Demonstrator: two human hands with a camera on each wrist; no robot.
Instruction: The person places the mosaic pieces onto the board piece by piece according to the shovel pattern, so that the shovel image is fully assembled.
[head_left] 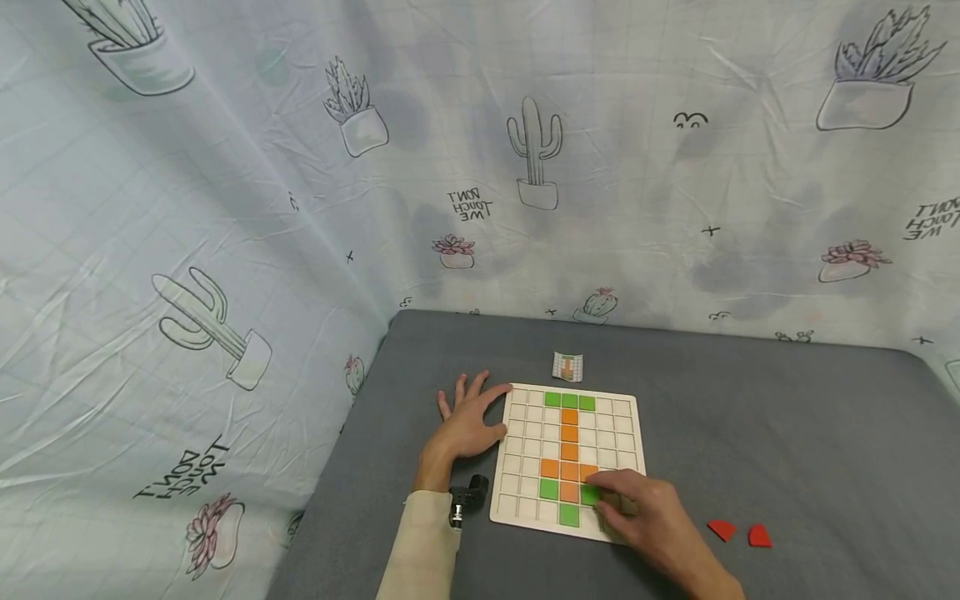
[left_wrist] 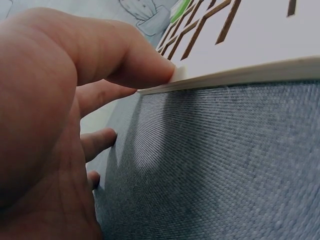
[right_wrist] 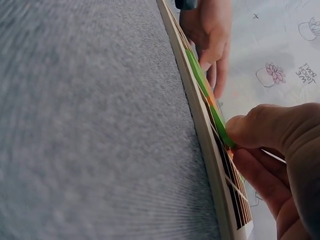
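A pale square board [head_left: 606, 423] with a grid of recesses lies on the grey surface. Green tiles [head_left: 570, 402] and orange tiles [head_left: 570, 434] make a figure down its middle. My left hand [head_left: 467, 427] rests at the board's left side with fingers spread; the thumb [left_wrist: 155, 70] touches the edge and the index finger reaches the far corner. Over the near right part, my right hand [head_left: 651, 510] pinches a green tile [head_left: 590, 495] between thumb and finger, at its place beside the orange column. The right palm covers several grid cells.
Two red pieces [head_left: 722, 530] with a curved side lie right of the board. Behind it sits a small pattern card [head_left: 567, 367] with a similar figure. A black wrist camera [head_left: 468, 496] is on the left wrist. Cactus-print cloth [head_left: 615, 233] hangs behind and at the left.
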